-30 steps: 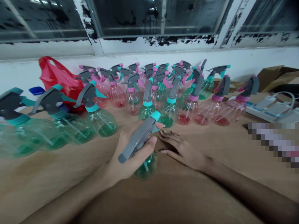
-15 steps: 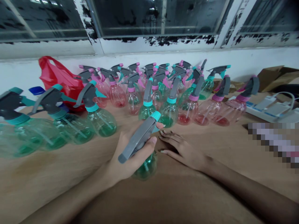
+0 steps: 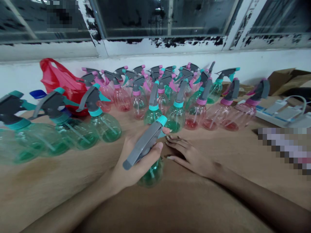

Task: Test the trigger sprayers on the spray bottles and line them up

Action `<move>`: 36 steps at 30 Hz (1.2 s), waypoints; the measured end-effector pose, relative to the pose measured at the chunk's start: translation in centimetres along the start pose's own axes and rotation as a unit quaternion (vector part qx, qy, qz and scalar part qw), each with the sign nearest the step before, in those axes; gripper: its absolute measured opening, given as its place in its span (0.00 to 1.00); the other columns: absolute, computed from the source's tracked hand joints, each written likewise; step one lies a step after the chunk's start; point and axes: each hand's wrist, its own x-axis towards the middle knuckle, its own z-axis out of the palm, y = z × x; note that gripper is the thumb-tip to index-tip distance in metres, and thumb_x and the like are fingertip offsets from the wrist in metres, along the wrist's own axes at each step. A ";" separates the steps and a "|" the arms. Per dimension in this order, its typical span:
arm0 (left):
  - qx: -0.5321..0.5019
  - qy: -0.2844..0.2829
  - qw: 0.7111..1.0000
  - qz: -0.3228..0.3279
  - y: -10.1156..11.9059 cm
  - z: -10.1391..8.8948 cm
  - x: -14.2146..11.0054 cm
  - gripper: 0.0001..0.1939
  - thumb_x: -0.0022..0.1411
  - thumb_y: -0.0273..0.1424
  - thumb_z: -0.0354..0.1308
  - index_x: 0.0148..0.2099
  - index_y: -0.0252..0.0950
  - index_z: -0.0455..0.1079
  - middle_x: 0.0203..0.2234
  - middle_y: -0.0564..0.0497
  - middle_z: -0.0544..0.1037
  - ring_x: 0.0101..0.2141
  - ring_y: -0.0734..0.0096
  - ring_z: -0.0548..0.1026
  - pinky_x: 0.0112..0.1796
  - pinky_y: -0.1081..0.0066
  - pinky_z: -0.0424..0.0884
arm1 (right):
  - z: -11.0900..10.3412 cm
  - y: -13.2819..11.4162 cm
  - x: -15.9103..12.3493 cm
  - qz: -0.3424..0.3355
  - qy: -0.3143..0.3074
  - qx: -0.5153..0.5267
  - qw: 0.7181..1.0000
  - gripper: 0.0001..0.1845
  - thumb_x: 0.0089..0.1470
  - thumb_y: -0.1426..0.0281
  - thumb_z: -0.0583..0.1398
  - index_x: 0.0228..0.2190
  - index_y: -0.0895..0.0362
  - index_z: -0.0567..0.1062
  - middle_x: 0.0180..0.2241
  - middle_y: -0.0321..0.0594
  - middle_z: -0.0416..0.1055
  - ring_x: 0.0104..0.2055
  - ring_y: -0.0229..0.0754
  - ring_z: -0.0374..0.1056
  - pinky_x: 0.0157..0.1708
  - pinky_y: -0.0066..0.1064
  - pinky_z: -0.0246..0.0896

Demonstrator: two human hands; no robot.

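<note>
My left hand (image 3: 134, 165) is wrapped round the neck of a green spray bottle (image 3: 152, 173), under its grey trigger head with a turquoise nozzle. The bottle stands on the wooden table (image 3: 184, 204), and my fingers hide its collar. To its right, my right hand (image 3: 188, 153) lies palm down on the tabletop with fingers stretched out, holding nothing. Just beyond my hands are two more green spray bottles (image 3: 175, 118) with turquoise collars. Beside them on the right stand pink spray bottles (image 3: 194, 116) with a little red liquid inside.
Several green spray bottles (image 3: 107, 127) line the left side. Behind, a crowd of pink and green ones reaches the white wall. A red plastic bag (image 3: 70, 90) sits back left. At the right are a power strip (image 3: 282, 111), a cardboard box (image 3: 286, 81) and a blurred-out patch.
</note>
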 end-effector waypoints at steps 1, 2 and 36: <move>-0.003 -0.002 1.000 -0.001 0.0 0.0 0.0 0.14 0.62 0.32 0.49 0.50 0.44 0.65 0.27 0.54 0.75 0.29 0.65 0.76 0.28 0.68 0.70 | 0.0 0.0 0.0 0.000 0.001 0.000 1.000 0.28 0.58 0.56 0.52 0.56 0.56 0.60 0.57 0.44 0.61 0.60 0.46 0.53 0.59 0.47 0.50; -0.007 -0.004 1.000 -0.002 0.0 0.0 0.0 0.15 0.62 0.32 0.49 0.51 0.44 0.64 0.26 0.54 0.75 0.30 0.65 0.76 0.29 0.68 0.70 | 0.0 0.0 0.0 0.000 0.002 0.001 1.000 0.28 0.58 0.56 0.52 0.56 0.55 0.60 0.57 0.44 0.61 0.60 0.46 0.53 0.59 0.47 0.50; -0.025 0.013 1.000 -0.005 0.1 -0.3 0.2 0.12 0.61 0.35 0.50 0.47 0.45 0.66 0.32 0.53 0.76 0.32 0.65 0.77 0.35 0.66 0.72 | -0.1 -0.1 0.0 0.012 -0.022 -0.001 1.000 0.29 0.58 0.55 0.51 0.57 0.57 0.59 0.58 0.43 0.59 0.62 0.44 0.50 0.60 0.44 0.46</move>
